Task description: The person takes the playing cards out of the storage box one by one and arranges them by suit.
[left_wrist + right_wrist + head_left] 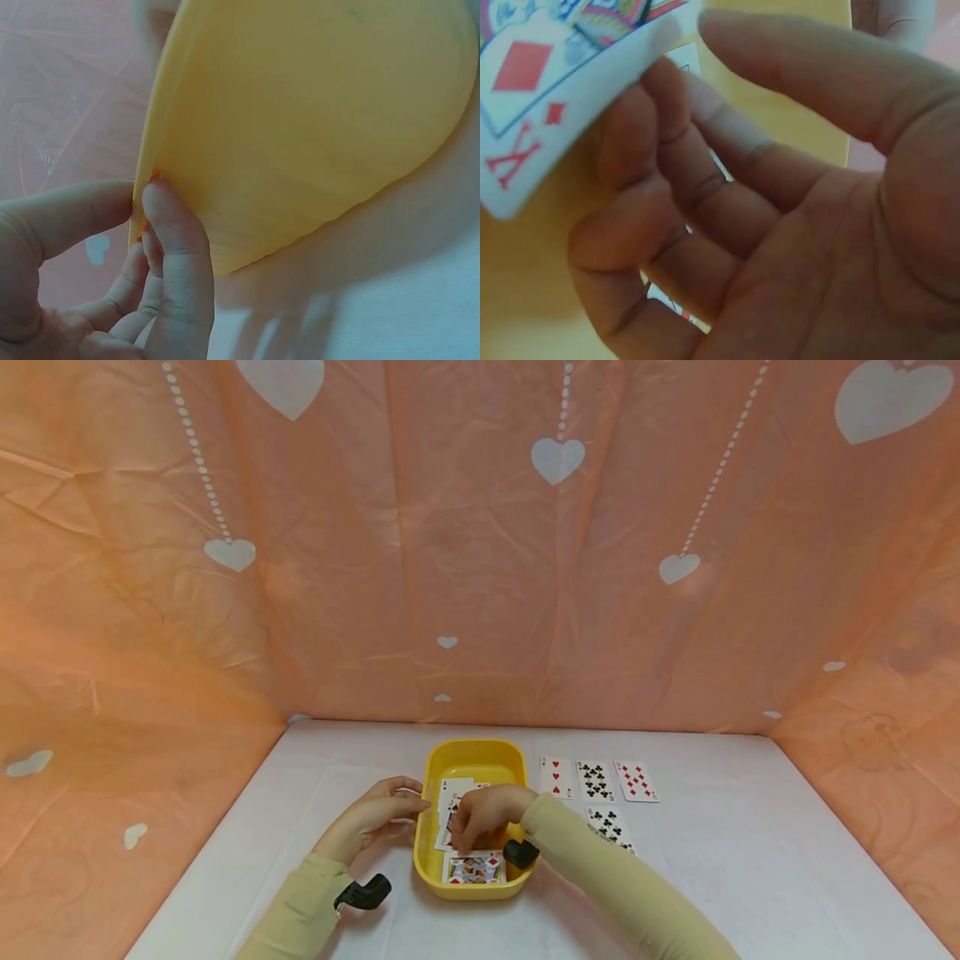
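Observation:
A yellow plastic tray (431, 877) holds several playing cards. My left hand (382, 814) is at its left side; in the left wrist view the thumb and a finger pinch the tray's rim (154, 97). My right hand (487, 814) reaches inside the tray with curled fingers. Close up, a king of diamonds (562, 112) rests its edge on my right fingertips, the thumb tip near its corner. From the head, this king of diamonds (476, 868) shows at the tray's near end. Beyond it lie an ace (452, 787) and a face card (445, 837), partly covered by my right hand.
Right of the tray, a three of hearts (557, 777), a clubs card (596, 782) and a diamonds card (637, 782) lie in a row on the white table (750, 860). Another clubs card (607, 821) lies below, partly behind my right sleeve. Orange cloth (480, 568) with hearts encloses the table.

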Demonstrator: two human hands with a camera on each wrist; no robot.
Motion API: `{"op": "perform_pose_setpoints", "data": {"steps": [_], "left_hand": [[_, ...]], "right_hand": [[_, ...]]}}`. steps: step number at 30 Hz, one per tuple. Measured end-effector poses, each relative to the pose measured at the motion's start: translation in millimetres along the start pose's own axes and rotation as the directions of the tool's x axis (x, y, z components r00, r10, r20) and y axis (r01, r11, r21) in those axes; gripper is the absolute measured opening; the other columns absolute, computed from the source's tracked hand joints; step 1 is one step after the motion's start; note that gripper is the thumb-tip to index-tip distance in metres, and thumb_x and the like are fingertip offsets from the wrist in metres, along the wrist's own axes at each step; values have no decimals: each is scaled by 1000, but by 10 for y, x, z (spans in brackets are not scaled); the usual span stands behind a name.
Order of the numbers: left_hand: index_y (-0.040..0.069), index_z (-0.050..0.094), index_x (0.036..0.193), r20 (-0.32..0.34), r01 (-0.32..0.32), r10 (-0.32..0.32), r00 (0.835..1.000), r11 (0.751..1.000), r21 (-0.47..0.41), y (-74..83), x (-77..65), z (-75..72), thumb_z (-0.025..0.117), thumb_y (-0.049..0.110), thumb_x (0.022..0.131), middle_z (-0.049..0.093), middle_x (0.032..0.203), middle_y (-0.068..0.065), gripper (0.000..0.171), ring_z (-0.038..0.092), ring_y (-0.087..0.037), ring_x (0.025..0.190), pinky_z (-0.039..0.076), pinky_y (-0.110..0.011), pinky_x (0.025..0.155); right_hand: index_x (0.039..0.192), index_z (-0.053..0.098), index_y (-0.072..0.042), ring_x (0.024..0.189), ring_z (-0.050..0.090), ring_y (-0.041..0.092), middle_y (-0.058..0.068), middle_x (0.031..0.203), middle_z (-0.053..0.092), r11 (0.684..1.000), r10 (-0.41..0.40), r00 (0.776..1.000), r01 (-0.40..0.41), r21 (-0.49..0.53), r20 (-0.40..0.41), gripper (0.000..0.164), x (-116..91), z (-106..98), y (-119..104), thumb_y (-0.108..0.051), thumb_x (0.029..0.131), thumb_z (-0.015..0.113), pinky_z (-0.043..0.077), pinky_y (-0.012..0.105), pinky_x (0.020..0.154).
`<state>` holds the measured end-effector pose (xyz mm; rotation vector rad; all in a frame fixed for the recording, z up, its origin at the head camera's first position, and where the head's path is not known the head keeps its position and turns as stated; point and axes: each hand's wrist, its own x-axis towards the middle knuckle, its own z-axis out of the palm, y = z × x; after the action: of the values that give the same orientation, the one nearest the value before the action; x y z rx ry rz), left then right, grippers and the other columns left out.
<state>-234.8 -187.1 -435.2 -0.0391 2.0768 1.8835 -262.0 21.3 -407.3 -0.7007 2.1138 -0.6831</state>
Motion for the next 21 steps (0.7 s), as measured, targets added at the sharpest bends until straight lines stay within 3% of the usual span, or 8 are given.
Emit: {"op": "perform_pose_setpoints", "data": {"steps": [6, 10, 15, 18, 21], "left_hand": [[-7, 46, 116, 11, -6, 6, 1000, 1000, 1, -14, 3, -5, 67, 6, 86, 64, 91, -10, 40, 64, -17, 75, 55, -29, 64], [-7, 46, 117, 15, -4, 4, 1000, 1000, -1, -17, 7, -9, 67, 6, 86, 65, 90, -10, 39, 65, -17, 75, 55, -28, 64], [-8, 45, 117, 16, 7, -7, 1000, 1000, -7, -10, 11, -7, 66, 7, 87, 66, 92, -11, 39, 65, -19, 79, 55, -29, 65], [-7, 46, 116, 12, 13, -12, 1000, 1000, -8, -4, 6, -3, 66, 7, 87, 66, 94, -12, 38, 65, -20, 81, 55, -29, 65], [-6, 47, 116, 3, 18, -18, 1000, 1000, -8, 0, 5, -5, 67, 7, 87, 67, 94, -12, 38, 65, -21, 81, 55, -29, 65]], "right_hand": [[84, 71, -4, 58, 45, 10, -4, 67, 56, 998, -19, 1000, 19, -60, 0, 4, -6, -7, -18, -7, 82, 74, 34, 18, 51], [80, 69, -4, 56, 44, 10, -4, 65, 54, 999, -14, 995, 9, -48, -95, 5, -10, -32, -24, -6, 83, 73, 34, 19, 50], [79, 68, -6, 59, 47, 9, -2, 68, 56, 999, 25, 953, -31, -13, -302, 6, 11, -73, -1, -5, 81, 74, 38, 19, 52], [80, 67, -6, 59, 49, 9, -1, 69, 56, 998, 58, 925, -53, 23, -376, 7, 32, -93, 22, -4, 80, 74, 41, 19, 52], [81, 65, -4, 57, 50, 11, 1, 69, 55, 995, 85, 910, -57, 79, -405, 8, 51, -109, 46, -1, 80, 73, 42, 20, 51]]}}
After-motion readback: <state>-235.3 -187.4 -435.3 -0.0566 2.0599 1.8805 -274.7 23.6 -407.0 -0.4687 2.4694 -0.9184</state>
